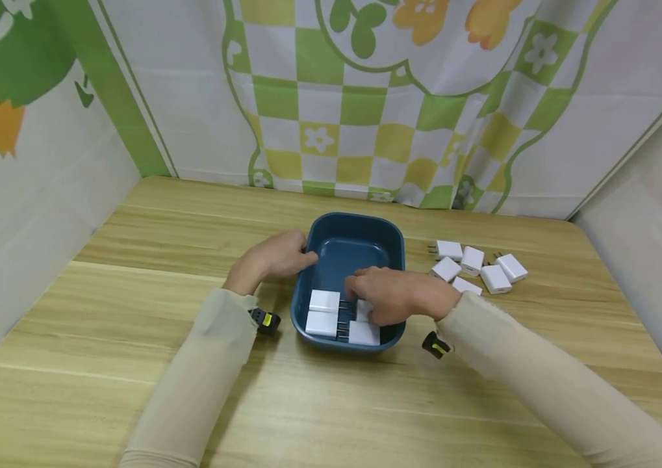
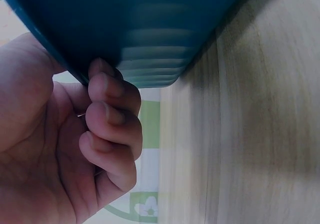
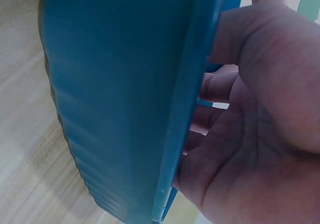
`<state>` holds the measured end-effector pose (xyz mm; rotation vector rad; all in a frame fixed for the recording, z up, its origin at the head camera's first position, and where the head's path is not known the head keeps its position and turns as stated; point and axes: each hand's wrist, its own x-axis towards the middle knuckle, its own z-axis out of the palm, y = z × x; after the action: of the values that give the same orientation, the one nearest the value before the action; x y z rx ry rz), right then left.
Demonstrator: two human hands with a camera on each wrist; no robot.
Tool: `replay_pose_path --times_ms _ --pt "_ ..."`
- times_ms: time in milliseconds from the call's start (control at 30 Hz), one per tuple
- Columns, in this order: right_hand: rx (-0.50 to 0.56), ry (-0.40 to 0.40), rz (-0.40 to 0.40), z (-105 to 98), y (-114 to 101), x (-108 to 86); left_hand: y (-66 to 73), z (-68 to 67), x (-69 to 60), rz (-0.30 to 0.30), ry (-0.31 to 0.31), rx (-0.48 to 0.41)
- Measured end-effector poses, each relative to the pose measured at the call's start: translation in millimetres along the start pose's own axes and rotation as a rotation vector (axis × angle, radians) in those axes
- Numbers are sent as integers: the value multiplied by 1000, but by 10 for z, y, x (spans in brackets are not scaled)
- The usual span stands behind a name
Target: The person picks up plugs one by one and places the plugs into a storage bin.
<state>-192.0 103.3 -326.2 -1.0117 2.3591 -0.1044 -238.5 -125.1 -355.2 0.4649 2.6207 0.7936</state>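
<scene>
From my feed I watch the left hand [image 1: 275, 255] grip the side of the blue bin [image 1: 342, 257], its thumb over the rim and its fingers bent against the outer wall; the right hand [image 1: 392, 294] reaches over the opposite rim, fingers down beside a white adapter [image 1: 362, 311] that it partly covers (its fingertips are hidden from me, so I cannot tell how far apart they are or whether they pinch it); that adapter sits in the bin's near half, just beyond another white one [image 1: 364, 333]; across from them lie two adapters [image 1: 324, 300] side by side, prongs toward the middle; to the right of the bin I count six loose adapters [image 1: 472, 260] clustered on the wooden table [image 1: 132, 292], with a checked curtain [image 1: 360, 130] behind
</scene>
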Motion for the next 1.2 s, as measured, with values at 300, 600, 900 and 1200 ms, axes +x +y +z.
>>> replay_pose_path --times_ms 300,600,900,1200 --pt "4 -3 13 13 -13 8 -6 2 5 -2 1 -2" --pt "-6 30 4 -10 -3 -20 -3 1 0 4 2 8" --pt "-9 87 -6 -95 -23 -109 1 3 -6 5 6 10" --pt "51 242 -83 -137 11 -244 -1 -1 2 2 5 4"
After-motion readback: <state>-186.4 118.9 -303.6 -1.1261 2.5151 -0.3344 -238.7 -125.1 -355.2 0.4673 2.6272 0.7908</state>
